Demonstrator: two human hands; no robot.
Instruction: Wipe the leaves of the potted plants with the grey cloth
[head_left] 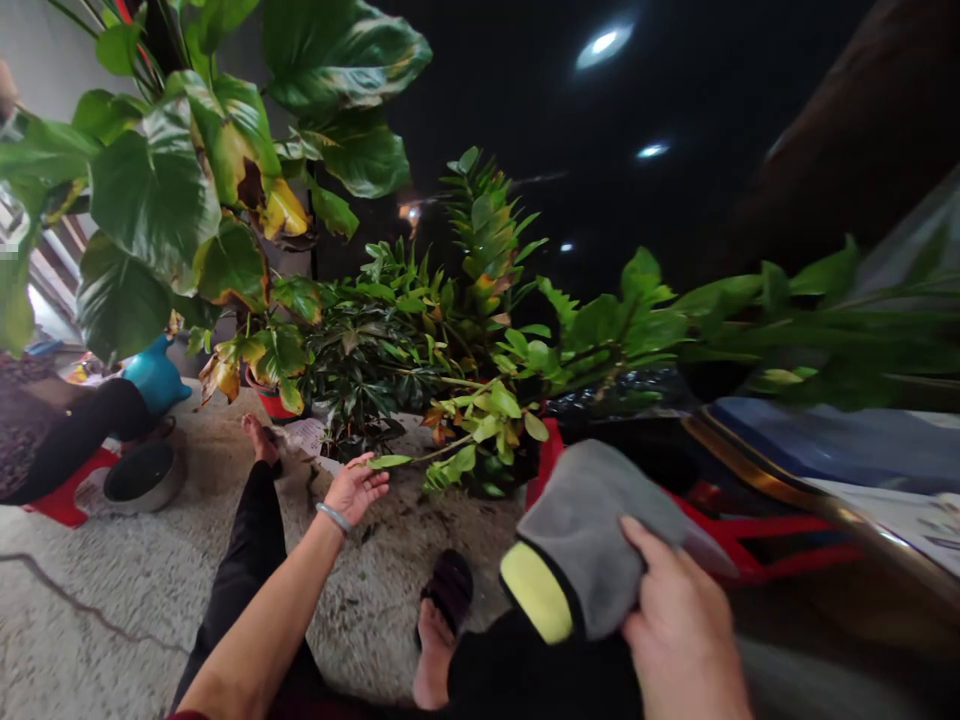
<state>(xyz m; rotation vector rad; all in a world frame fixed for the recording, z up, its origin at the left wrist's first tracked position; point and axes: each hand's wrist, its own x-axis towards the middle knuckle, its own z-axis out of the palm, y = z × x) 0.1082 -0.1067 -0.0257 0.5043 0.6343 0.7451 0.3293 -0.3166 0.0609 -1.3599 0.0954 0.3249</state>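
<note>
My left hand point(357, 492), a bracelet at its wrist, reaches forward with its palm up and its fingers apart. The tip of a green leaf point(390, 461) meets its upper fingertips; whether they touch I cannot tell. That leaf sits at the end of a thin stem leaning out from a low bushy plant point(495, 410). In my right hand point(679, 610) is a folded grey cleaning cloth point(600, 530) with a yellow side showing, its thumb pressed on top. The cloth hangs above my knee.
A large-leaved potted plant point(165, 190) with some yellowed, browned leaves rises at the left. Beside a person on a red stool point(71, 490) stand a grey bowl point(144, 475) and a teal container point(156, 375). At the right is a gold-edged table point(757, 470) over a red frame.
</note>
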